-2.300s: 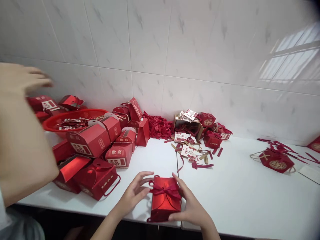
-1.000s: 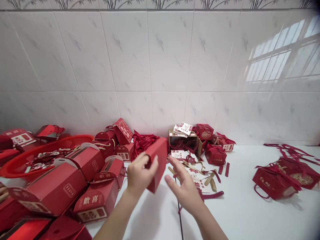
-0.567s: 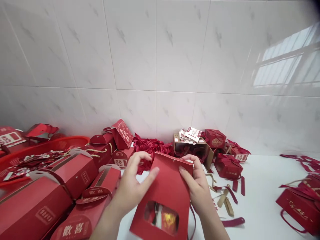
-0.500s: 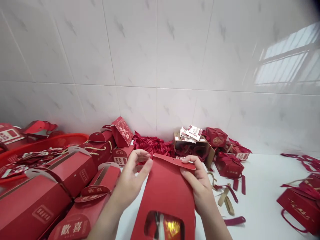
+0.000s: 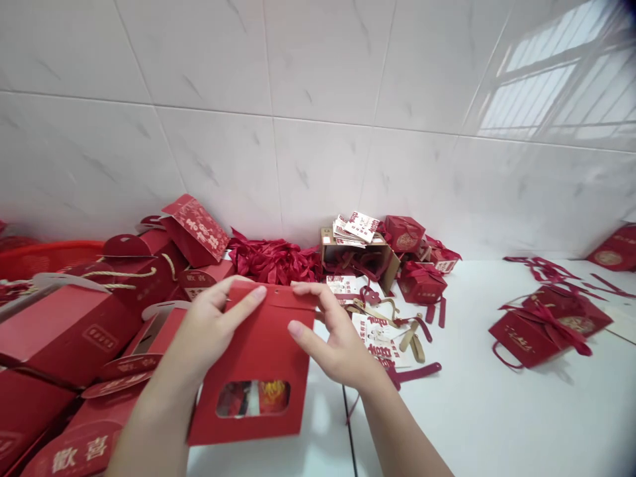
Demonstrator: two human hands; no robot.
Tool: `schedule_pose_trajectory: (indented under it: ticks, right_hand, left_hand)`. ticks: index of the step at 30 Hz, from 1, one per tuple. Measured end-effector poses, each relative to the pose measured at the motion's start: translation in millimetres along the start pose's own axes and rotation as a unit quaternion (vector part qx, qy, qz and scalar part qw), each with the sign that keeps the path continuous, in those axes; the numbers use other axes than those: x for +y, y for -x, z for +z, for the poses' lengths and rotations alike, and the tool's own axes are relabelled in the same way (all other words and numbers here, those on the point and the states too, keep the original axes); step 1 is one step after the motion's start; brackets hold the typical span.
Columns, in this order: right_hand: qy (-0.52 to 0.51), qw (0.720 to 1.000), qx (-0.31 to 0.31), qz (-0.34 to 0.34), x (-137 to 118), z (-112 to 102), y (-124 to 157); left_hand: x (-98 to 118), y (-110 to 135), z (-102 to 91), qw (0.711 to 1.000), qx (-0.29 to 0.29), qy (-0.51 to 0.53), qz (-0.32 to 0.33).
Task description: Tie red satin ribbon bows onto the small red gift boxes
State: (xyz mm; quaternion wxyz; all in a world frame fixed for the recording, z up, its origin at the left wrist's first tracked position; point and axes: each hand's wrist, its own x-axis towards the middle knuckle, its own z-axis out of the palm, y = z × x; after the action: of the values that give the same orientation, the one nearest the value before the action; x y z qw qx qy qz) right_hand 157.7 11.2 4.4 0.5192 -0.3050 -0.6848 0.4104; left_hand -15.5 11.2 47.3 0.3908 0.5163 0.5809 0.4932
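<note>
A red paper gift bag (image 5: 263,344) with a folded-over top flap stands in front of me on the white table. Several packets, one red with gold, show through its clear window. My left hand (image 5: 211,324) grips the top left corner, thumb on the front and fingers behind. At the top right, my right hand (image 5: 338,341) is closed on the flap, with fingers over the upper edge and the thumb against the front. A small hole shows in the middle of the flap.
Red gift boxes (image 5: 64,324) are piled on the left, by a red basket (image 5: 59,255). A heap of red ribbons (image 5: 273,260) lies near the wall. An open carton (image 5: 358,255) carries printed cards (image 5: 362,225). Straps (image 5: 415,341) and ribbon-tied boxes (image 5: 546,324) lie to the right.
The view has turned right and downward. The bag's flap, raised before, is now folded flat against its front. My left hand, apart from the top edge before, now holds that corner.
</note>
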Motion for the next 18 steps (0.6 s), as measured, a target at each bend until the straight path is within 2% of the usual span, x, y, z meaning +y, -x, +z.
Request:
schedule_pose_trajectory:
  ticks: [2, 4, 6, 9, 11, 15, 18]
  right_hand:
    - [0.054, 0.998, 0.012, 0.03, 13.3, -19.4, -4.6]
    - [0.142, 0.983, 0.053, 0.104, 35.7, -48.5, -4.1]
    - [0.277, 0.937, 0.049, 0.209, 61.4, -80.2, 2.4]
    - [0.323, 0.905, 0.027, 0.274, 91.7, -111.7, 15.9]
    - [0.341, 0.892, -0.001, 0.298, 102.4, -115.1, 20.4]
    - [0.403, 0.846, -0.03, 0.347, 106.3, -102.6, 16.1]
    - [0.406, 0.845, -0.028, 0.346, 98.4, -104.0, 11.9]
  left_hand:
    - [1.8, 0.5, -4.9, 0.993, 0.1, -0.055, 0.019]
    - [4.1, 3.1, -7.9, 0.977, 0.189, -0.083, 0.045]
    - [6.7, 6.5, -9.4, 0.966, 0.237, -0.085, 0.057]
    - [9.6, 10.4, -10.8, 0.956, 0.272, -0.096, 0.06]
    - [10.3, 11.6, -12.0, 0.95, 0.286, -0.11, 0.066]
    - [9.4, 12.3, -14.7, 0.952, 0.279, -0.108, 0.07]
    - [9.2, 12.8, -15.1, 0.957, 0.265, -0.097, 0.066]
